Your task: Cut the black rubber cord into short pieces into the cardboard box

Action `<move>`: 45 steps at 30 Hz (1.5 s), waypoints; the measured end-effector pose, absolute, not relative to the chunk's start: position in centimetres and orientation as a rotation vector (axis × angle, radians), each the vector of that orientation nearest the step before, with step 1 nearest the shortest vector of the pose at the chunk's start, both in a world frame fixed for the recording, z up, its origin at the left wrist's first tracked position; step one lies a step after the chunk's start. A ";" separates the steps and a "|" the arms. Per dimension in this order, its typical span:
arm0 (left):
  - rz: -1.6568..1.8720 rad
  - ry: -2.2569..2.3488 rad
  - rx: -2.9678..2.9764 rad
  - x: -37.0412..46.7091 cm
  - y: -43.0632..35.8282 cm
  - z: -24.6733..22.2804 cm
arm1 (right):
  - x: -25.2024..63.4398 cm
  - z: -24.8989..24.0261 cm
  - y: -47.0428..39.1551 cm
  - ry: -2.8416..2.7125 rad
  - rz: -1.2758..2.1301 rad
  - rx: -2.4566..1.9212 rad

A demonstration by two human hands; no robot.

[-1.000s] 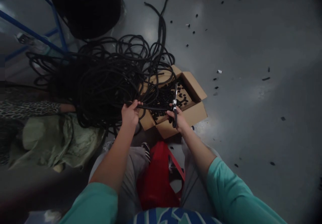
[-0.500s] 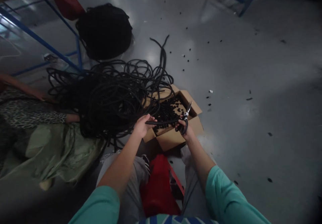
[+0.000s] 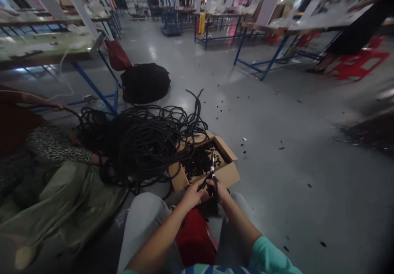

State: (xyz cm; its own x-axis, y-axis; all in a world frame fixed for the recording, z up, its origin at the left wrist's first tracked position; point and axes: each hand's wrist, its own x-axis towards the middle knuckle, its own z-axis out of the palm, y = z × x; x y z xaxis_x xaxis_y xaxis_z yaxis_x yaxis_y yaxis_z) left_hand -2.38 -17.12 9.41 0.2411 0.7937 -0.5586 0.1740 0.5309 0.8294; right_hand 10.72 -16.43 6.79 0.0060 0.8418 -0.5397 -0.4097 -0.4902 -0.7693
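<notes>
In the head view my right hand (image 3: pixel 219 190) is closed around the black handles of a pair of scissors (image 3: pixel 212 169), whose blades point away over the box. My left hand (image 3: pixel 193 195) is closed on a black cord (image 3: pixel 203 182), beside the right hand and near the scissors' handles. Below the blades stands an open cardboard box (image 3: pixel 231 174) holding many small black cut pieces (image 3: pixel 197 162). A large tangle of black cord (image 3: pixel 138 138) lies to the left and spills over the box's edge.
A co-worker in leopard-print clothing (image 3: pixel 55 142) sits at the left beside a green cloth (image 3: pixel 67 196). Behind the tangle lies a round black bundle (image 3: pixel 146 83). Blue-legged tables (image 3: pixel 264 62) stand farther back. Small black scraps (image 3: pixel 309 185) dot the grey floor.
The head view has tilted up, showing more of the room. My hands have come close together; the cord stretched between them before is now mostly hidden. The scissors now point more straight ahead.
</notes>
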 end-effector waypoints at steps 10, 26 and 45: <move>0.737 1.225 0.877 -4.8 -20.6 13.3 | 12.7 11.9 -22.9 -0.709 1.760 -1.308; 0.994 1.094 0.684 -6.1 -22.6 17.8 | 13.6 13.1 -28.1 -0.868 1.689 -1.515; 0.833 1.326 0.452 -3.4 -9.2 14.0 | 13.3 8.4 -14.8 -0.323 1.788 -1.572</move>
State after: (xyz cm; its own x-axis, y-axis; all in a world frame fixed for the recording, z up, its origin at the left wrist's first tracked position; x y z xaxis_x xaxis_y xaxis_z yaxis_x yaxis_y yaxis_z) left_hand -3.41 -9.18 14.02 0.0230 0.7490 -0.6622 -0.2713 0.6422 0.7169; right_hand 13.26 -14.76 8.45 0.0057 0.6544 -0.7562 -0.3487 -0.7074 -0.6148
